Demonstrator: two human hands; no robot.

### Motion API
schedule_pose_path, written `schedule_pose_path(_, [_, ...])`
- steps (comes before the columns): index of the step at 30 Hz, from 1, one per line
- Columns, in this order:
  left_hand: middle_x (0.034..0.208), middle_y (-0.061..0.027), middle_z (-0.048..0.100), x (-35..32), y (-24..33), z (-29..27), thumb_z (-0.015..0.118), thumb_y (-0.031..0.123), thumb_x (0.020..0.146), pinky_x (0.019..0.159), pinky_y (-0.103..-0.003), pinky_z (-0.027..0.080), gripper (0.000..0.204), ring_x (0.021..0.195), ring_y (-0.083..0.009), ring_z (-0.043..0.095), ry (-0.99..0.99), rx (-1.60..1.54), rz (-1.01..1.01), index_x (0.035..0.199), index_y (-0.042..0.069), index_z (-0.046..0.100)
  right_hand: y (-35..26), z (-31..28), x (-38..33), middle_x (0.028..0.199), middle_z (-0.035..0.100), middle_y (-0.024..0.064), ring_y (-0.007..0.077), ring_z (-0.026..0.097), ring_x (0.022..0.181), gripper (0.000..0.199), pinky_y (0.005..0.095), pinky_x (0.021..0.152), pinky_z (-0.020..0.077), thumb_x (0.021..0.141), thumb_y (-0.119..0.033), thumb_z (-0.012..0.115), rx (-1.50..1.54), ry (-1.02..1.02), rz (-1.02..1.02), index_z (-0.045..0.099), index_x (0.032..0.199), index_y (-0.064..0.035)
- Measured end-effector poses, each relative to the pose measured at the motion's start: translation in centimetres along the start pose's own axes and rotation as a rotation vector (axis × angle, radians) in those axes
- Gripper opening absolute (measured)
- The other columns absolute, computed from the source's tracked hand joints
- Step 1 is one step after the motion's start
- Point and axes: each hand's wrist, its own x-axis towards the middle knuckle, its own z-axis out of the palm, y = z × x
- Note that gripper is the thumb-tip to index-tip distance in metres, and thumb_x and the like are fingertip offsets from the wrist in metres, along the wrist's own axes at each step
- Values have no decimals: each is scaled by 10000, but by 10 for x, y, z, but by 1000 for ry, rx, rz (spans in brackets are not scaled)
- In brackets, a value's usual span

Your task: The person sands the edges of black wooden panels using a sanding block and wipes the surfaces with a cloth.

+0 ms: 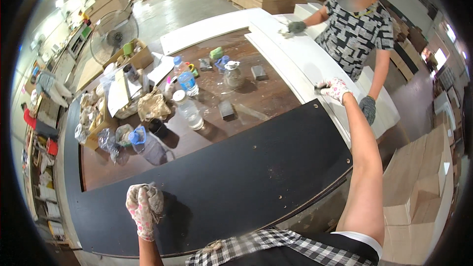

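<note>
Black-and-white checked clothing (244,244) lies nearest the head camera, and just beyond it the black panel (231,182) stretches across the near side of the brown surface (276,93). The left hand (142,210), in a flowered glove, is clamped on a crumpled grey cloth (156,200) at the panel's left part. The right hand (337,90) is at the white panel (281,47) past the black panel's right end; whether its fingers close on anything, I cannot tell. Progress is hard to judge: the black looks fairly even around the cloth, while pale specks toward the middle and right suggest something is left there. Between the 2 hands the black panel offers room to move, with its near edge close to the body and a black cup (158,128), clear bottle (191,115) and dark block (226,110) beyond its far edge. A co-worker's 2 grey-gloved hands (297,27) narrow the room by the white panel
</note>
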Motion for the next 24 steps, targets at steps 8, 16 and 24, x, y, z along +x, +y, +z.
schedule_pose_path(8, [1298, -193, 553, 12, 12, 86, 753, 161, 700, 1084, -513, 345, 578, 1282, -424, 451, -258, 914, 495, 1237, 30, 580, -77, 6, -120, 1074, 722, 71, 139, 657, 995, 286, 293, 905, 499, 842, -143, 743, 503, 361, 24, 711, 1118, -76])
schedule_pose_path(16, [1235, -162, 613, 52, 52, 328, 762, 281, 790, 1026, -495, 409, 484, 1190, -374, 546, -451, 562, 929, 1199, 71, 610, -5, 38, -273, 1116, 670, 69, 158, 624, 1053, 311, 290, 933, 485, 828, 16, 710, 739, 555, 88, 693, 1136, -28])
schedule_pose_path(24, [899, -88, 679, -59, 120, 486, 581, 280, 919, 761, -405, 511, 242, 745, -279, 636, -1097, 353, 1204, 1065, 99, 648, 10, 47, -373, 1114, 649, 61, 157, 638, 1031, 322, 278, 918, 502, 843, 79, 676, 907, 739, 218, 667, 1153, -8])
